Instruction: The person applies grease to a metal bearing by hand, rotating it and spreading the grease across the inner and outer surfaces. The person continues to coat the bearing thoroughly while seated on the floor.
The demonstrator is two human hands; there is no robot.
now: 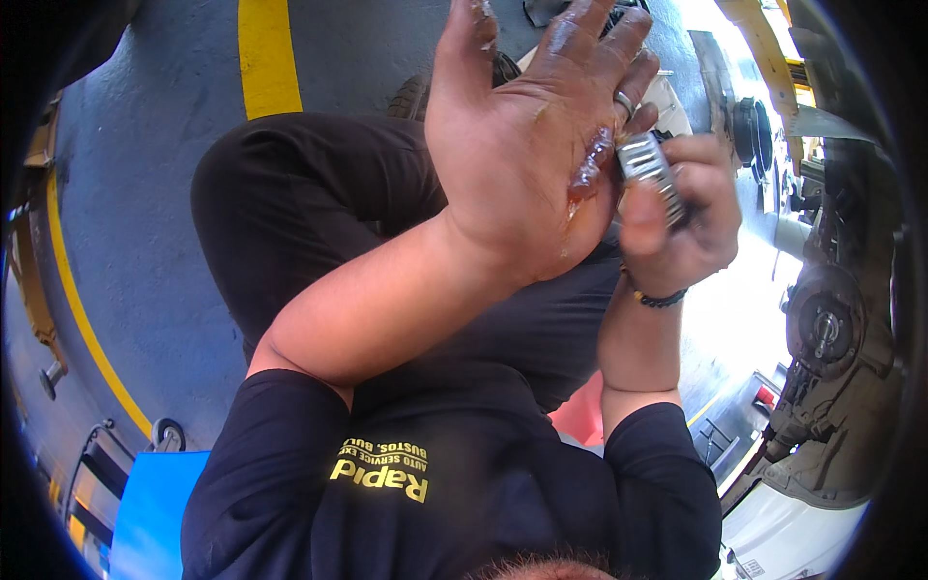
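My left hand [527, 159] is held up in front of me, palm turned up and fingers stretched apart, with a ring on one finger. A lump of reddish-brown grease [592, 164] lies on the palm near its outer edge, and smears of it cover the fingers. My right hand [691, 217] grips a metal roller bearing [650, 169] between thumb and fingers. The bearing is tilted, its rollers showing along the side, right beside the grease and the edge of the left palm. Whether it touches the palm is hard to make out; the right hand is slightly blurred.
To the right, a wheel hub with a round disc [824, 324] sits on a vehicle's underside. Part of a tyre [410, 99] shows behind my left hand. A blue padded surface [159, 512] is at lower left, near a caster [168, 435]. Yellow lines [271, 58] cross the blue-grey floor.
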